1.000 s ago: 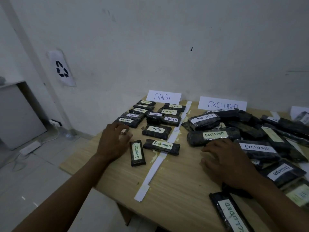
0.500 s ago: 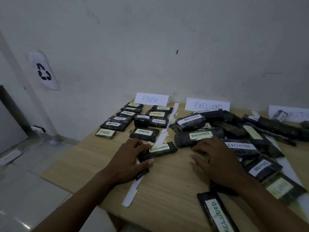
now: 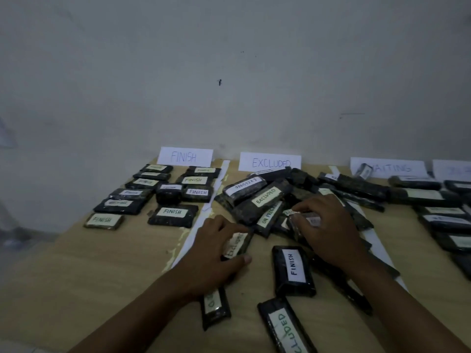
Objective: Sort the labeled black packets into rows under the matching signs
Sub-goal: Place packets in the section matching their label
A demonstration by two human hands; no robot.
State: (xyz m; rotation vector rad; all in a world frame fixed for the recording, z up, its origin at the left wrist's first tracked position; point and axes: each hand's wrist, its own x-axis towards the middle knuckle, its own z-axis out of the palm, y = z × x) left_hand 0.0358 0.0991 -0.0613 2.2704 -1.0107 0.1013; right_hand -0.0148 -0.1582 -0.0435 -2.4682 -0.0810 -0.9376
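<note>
On the surface (image 3: 102, 276), the left hand (image 3: 216, 253) pinches an EXCLUDED packet (image 3: 237, 244) beside the paper divider (image 3: 195, 231); the right hand (image 3: 328, 233) clutches a blurred-label packet (image 3: 307, 221) in the heap under the EXCLUDED sign (image 3: 270, 163). Tugging may scatter neighbours into wrong rows.

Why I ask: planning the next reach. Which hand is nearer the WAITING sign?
Right. The right hand grips a packet front-left of the WAITING sign; the left hand grips an EXCLUDED packet farther left.
</note>
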